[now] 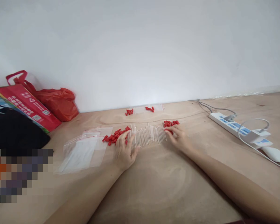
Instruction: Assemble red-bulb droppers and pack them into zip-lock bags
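Clear tubes (146, 136) lie side by side on the table (154, 183), centre of frame. Left hand (126, 151) at their left end, beside the left red pile (113, 137): fingers spread and bent, thumb apart. Right hand (179, 138) at their right end, fingertips drawn together at a red piece (169, 131); too small to tell whether pinched or merely touched. Clear bags (80, 152), left of centre.

Left red pile (114, 137), center, partly hidden by left hand (126, 152).
Clear sticks (142, 136) beside it too fine to count. Black item (16, 127) cut by left edge, mosaic patch (11, 174) at lower left unreadable. Forearms (88, 189) cropped at bottom and lower right.
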Demonstrator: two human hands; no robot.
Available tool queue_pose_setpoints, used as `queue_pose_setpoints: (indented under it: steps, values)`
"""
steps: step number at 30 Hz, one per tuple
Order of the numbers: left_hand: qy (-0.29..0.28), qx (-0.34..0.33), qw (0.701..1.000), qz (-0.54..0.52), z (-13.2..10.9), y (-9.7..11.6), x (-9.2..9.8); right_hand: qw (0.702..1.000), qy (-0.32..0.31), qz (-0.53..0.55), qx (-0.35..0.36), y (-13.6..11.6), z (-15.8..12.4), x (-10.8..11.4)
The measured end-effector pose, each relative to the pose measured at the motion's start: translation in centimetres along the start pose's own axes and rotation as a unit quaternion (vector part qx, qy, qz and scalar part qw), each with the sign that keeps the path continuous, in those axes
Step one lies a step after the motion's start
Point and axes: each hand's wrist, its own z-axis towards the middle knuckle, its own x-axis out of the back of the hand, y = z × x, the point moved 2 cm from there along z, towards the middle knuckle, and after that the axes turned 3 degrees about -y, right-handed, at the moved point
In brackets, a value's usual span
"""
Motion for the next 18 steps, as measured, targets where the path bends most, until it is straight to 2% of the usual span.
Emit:
queue_pose_setpoints:
  steps: [3,6,12,18]
  values:
    - [-0.019,0.062,0.998,0.018,-0.1,-1.2,-0.4,0.984,0.041,-0.071,-0.158,3.2,0.2,1.4]
    - [-0.044,0.111,0.992,0.031,-0.2,-1.8,-0.9,0.955,0.009,-0.161,-0.249,4.8,0.2,2.2]
    - [-0.08,0.139,0.986,0.038,-0.3,-1.9,-1.2,0.92,-0.102,-0.268,-0.266,5.1,0.1,1.5]
    - [-0.106,0.157,0.981,0.044,-0.3,-1.9,-1.1,0.905,-0.136,-0.303,-0.266,5.1,0.2,1.4]
